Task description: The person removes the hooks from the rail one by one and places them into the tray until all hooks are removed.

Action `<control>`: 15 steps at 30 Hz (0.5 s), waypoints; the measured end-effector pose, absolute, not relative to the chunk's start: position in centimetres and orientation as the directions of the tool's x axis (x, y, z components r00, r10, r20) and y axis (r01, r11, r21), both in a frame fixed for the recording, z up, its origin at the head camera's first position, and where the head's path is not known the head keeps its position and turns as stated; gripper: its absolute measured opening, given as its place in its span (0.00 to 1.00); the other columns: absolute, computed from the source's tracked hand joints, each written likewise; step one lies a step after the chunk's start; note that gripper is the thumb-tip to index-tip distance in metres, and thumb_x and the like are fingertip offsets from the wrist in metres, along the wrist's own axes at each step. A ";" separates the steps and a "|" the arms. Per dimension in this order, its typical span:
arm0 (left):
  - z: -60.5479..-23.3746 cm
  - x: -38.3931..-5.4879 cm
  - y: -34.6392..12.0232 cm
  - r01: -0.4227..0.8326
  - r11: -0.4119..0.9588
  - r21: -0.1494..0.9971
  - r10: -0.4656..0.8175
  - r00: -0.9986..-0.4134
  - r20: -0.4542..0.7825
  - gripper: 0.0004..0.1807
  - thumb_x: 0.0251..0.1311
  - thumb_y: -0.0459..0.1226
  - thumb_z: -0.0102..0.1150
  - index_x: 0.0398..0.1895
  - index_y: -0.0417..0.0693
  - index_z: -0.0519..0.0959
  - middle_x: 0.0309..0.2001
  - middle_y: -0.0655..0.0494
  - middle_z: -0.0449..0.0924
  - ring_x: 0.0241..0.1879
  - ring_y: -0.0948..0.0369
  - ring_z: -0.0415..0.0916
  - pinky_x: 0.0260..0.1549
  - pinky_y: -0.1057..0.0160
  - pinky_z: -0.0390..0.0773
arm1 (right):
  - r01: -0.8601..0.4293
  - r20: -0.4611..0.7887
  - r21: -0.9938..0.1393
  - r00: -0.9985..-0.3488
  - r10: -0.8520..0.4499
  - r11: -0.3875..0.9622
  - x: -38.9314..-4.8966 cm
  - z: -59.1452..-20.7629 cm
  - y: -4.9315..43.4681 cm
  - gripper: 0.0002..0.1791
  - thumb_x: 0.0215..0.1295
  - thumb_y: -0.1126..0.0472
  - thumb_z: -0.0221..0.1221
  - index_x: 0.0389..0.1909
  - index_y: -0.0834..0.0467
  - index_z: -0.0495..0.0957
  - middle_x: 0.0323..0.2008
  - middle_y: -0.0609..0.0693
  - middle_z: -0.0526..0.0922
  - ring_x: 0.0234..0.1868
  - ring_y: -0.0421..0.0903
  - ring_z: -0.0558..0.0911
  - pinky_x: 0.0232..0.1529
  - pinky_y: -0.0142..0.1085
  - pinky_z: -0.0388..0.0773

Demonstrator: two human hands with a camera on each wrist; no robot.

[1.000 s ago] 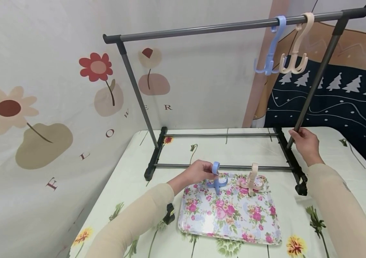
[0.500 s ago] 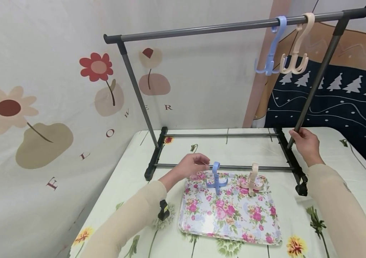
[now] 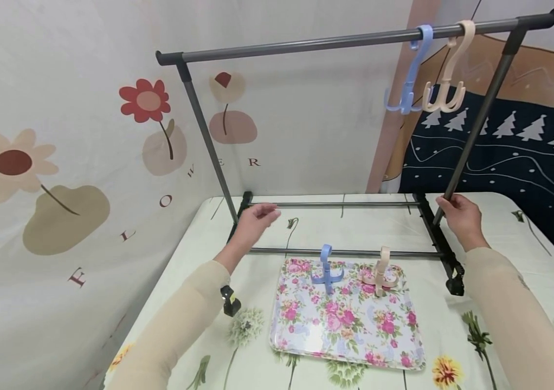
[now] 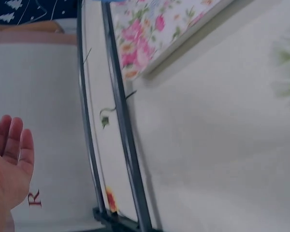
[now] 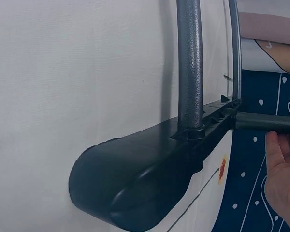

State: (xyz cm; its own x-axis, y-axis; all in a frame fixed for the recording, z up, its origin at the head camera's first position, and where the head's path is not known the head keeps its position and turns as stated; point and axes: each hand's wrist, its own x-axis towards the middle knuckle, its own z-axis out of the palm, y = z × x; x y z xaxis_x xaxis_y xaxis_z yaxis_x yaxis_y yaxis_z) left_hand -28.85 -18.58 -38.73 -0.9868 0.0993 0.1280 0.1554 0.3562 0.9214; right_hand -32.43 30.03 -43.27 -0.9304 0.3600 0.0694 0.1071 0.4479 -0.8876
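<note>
My left hand (image 3: 251, 226) is in the air in front of the left side of a dark metal hanging rack (image 3: 306, 46), holding nothing. Its fingers (image 4: 13, 137) look relaxed in the left wrist view. My right hand (image 3: 463, 218) grips the rack's right post (image 3: 471, 138) near its base; the right wrist view shows fingers (image 5: 275, 145) against that post. A blue four-prong hook (image 3: 327, 273) and a beige hook (image 3: 381, 273) lie on a floral tray (image 3: 340, 330). Another blue hook (image 3: 407, 81) and a beige hook (image 3: 446, 81) hang from the top bar's right part.
The rack's two lower bars (image 3: 355, 253) run behind the tray. Its black right foot (image 5: 140, 179) stands on the flower-printed tablecloth (image 3: 252, 346). A patterned curtain (image 3: 306, 135) hangs behind, and dark cloth with white trees (image 3: 516, 173) is at the right.
My left hand has let go of the blue hook on the tray and moved left and away from me, towards the left post. The right hand stays on its post.
</note>
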 end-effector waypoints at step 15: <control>-35.8 -31.2 -24.6 0.113 0.344 0.932 -0.259 -0.943 0.210 0.25 0.67 0.53 0.60 0.57 0.46 0.77 0.50 0.52 0.78 0.51 0.57 0.75 0.54 0.57 0.74 | 0.115 0.057 -0.875 -0.940 0.337 0.470 -32.3 -43.1 29.9 0.31 0.76 0.42 0.47 0.64 0.63 0.71 0.47 0.49 0.76 0.45 0.48 0.70 0.43 0.38 0.68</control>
